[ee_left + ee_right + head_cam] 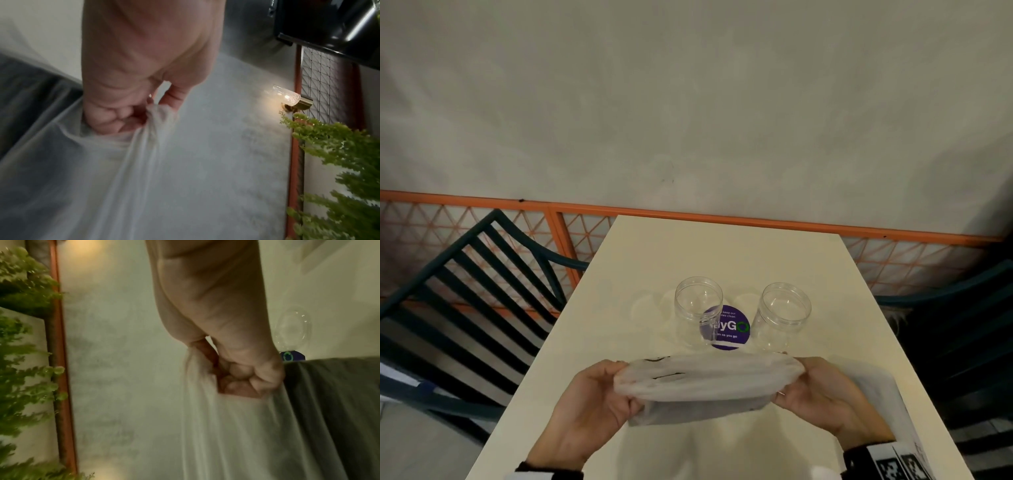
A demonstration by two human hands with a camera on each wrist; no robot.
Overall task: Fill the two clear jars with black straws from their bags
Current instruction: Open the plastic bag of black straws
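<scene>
Two clear open jars stand on the cream table (pixel 688 253), the left jar (pixel 698 311) and the right jar (pixel 781 315), a little apart. Just in front of them I hold a translucent plastic bag (pixel 705 380) stretched sideways above the table, dark straws showing dimly through it. My left hand (pixel 599 394) grips the bag's left end; its curled fingers (pixel 115 113) bunch the film. My right hand (pixel 815 390) grips the right end, its fingers (pixel 242 379) clenched on the plastic (pixel 236 434). A second bag (pixel 887 404) lies at the table's right edge.
A round purple sticker (pixel 727 329) lies between the jars. Dark slatted chairs stand left (pixel 465 291) and right (pixel 962 325) of the table. An orange lattice rail (pixel 688 212) and a grey wall close off the far side.
</scene>
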